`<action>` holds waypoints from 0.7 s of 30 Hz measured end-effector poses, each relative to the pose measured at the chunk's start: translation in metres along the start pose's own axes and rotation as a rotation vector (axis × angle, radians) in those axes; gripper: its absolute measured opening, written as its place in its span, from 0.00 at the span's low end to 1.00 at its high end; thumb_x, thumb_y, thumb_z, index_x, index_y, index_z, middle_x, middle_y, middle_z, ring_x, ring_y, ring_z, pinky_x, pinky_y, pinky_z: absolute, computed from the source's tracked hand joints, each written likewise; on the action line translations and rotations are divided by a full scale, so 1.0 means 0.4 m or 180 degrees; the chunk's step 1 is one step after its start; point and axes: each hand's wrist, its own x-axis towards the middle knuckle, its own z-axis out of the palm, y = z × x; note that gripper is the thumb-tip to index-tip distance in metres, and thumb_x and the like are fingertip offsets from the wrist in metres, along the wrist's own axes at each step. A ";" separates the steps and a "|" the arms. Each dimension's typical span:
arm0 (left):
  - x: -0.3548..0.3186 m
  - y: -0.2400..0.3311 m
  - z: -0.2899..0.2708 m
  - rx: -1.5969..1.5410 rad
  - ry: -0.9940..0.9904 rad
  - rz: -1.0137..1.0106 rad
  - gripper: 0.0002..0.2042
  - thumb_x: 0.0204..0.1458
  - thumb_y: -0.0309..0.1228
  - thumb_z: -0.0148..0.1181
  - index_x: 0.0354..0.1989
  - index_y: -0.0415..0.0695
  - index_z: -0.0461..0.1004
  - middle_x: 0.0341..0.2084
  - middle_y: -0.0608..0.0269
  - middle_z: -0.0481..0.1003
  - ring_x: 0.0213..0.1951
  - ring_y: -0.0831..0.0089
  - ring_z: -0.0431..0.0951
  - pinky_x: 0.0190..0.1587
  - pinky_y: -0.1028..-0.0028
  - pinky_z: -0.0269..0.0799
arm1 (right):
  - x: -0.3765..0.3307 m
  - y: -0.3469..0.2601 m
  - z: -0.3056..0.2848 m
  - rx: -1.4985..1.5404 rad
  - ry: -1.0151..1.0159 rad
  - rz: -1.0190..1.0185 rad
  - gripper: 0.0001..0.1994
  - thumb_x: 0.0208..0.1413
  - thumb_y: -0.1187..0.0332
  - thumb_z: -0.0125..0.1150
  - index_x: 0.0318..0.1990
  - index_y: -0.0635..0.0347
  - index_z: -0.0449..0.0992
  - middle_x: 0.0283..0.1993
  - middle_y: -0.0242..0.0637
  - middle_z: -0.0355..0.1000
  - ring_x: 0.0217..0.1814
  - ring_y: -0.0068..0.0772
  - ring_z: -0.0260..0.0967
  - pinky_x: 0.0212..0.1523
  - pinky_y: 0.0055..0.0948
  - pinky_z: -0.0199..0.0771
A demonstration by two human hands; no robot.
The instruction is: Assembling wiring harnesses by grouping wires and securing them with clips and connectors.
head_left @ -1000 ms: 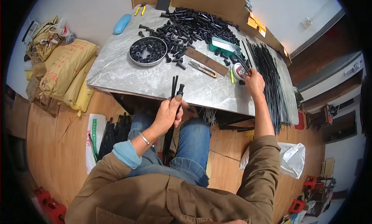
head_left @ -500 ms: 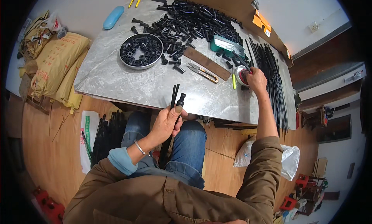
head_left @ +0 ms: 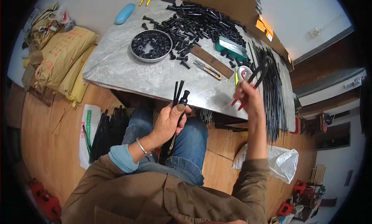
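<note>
Black rods [head_left: 179, 90], part-hidden, in closed left hand [head_left: 168, 119]; red-handled pliers [head_left: 264, 72] in curled right hand [head_left: 250, 96]

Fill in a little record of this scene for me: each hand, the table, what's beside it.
Left hand: grips thin black rods, black tubular piece
Right hand: holds red-handled tool with black head
Near right hand: small white bowl
Table, left: round metal tray of black rings
Table, back: heap of black bolt-shaped pieces
Table, right: bundle of long black rods
Left of table: tan sacks
</note>
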 end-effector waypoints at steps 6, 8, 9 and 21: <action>-0.049 0.029 0.016 -0.0089 0.0169 0.0371 0.23 0.63 0.50 0.44 0.45 0.39 0.69 0.25 0.68 0.68 0.17 0.86 0.64 0.17 0.85 0.59 | -0.198 0.128 0.268 0.1450 -0.0692 0.0034 0.12 0.57 0.61 0.59 0.30 0.58 0.67 0.26 0.27 0.59 0.23 0.19 0.52 0.25 0.23 0.55; -0.065 0.043 0.023 -0.0111 0.0233 0.0397 0.22 0.62 0.50 0.45 0.45 0.39 0.70 0.26 0.69 0.68 0.19 0.88 0.65 0.16 0.86 0.59 | -0.238 0.149 0.318 0.1285 -0.0482 -0.0059 0.11 0.58 0.63 0.58 0.33 0.61 0.69 0.28 0.29 0.62 0.23 0.19 0.54 0.25 0.23 0.57; -0.069 0.041 0.020 -0.0117 0.0154 0.0468 0.22 0.62 0.50 0.46 0.43 0.40 0.70 0.24 0.69 0.68 0.18 0.88 0.64 0.16 0.86 0.59 | -0.249 0.158 0.332 0.1248 -0.0477 -0.0095 0.11 0.57 0.64 0.59 0.36 0.63 0.71 0.29 0.31 0.64 0.23 0.20 0.56 0.24 0.23 0.57; -0.122 0.051 0.001 0.0182 0.0134 0.0834 0.28 0.60 0.55 0.43 0.43 0.38 0.69 0.23 0.70 0.69 0.18 0.88 0.64 0.16 0.86 0.59 | -0.308 0.180 0.416 0.0443 -0.0390 -0.0499 0.11 0.60 0.62 0.58 0.35 0.63 0.71 0.24 0.31 0.67 0.25 0.23 0.66 0.23 0.21 0.63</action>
